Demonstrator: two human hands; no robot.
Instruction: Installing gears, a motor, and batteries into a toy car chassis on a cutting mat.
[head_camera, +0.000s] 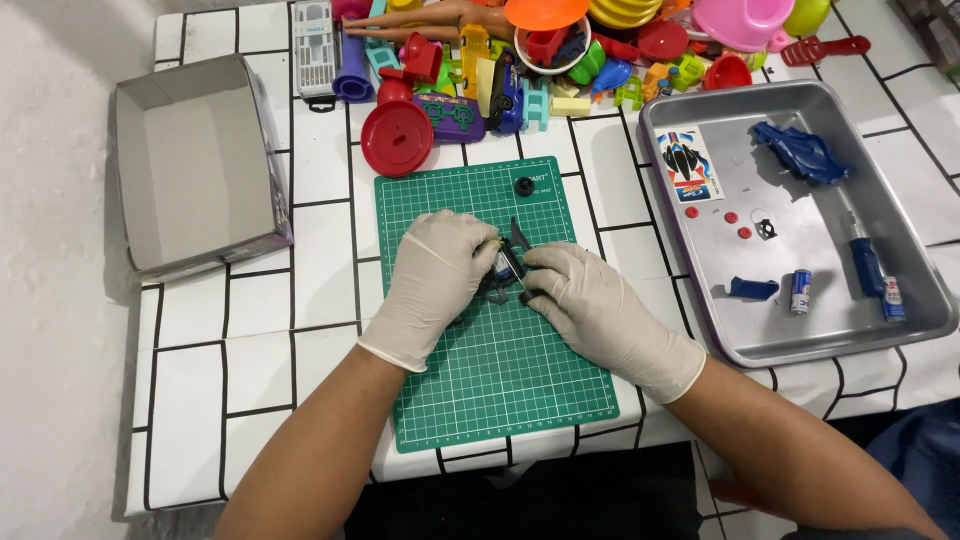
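Both gloved hands meet over the middle of the green gridded cutting mat (500, 380), which lies on the white, black-lined table (250, 380). Between them sits a small dark plastic toy-car chassis (503, 272) with a blue and white part inside it, resting on the mat. The left hand (435, 275) has its fingers closed on the chassis from the left side. The right hand (590, 300) pinches its right end, and a thin dark tool or strip runs slantwise between the two hands; what it is cannot be told.

The chassis looks light, stiff and thin-walled, so it would likely slip under smooth gloves and crack if squeezed across its open middle. The firmer ends and side rails seem the safer places to hold, pressed down against the mat.

To the right, a grey metal tray (900, 330) holds a blue plastic car body shell (800, 152), small red round pieces (730, 218), a sticker sheet (688, 164), a small battery (800, 291) and a blue-handled screwdriver (866, 264). An open grey cardboard box (195, 170) sits to the left, and a heap of coloured plastic toys (560, 60) lies beyond the mat.
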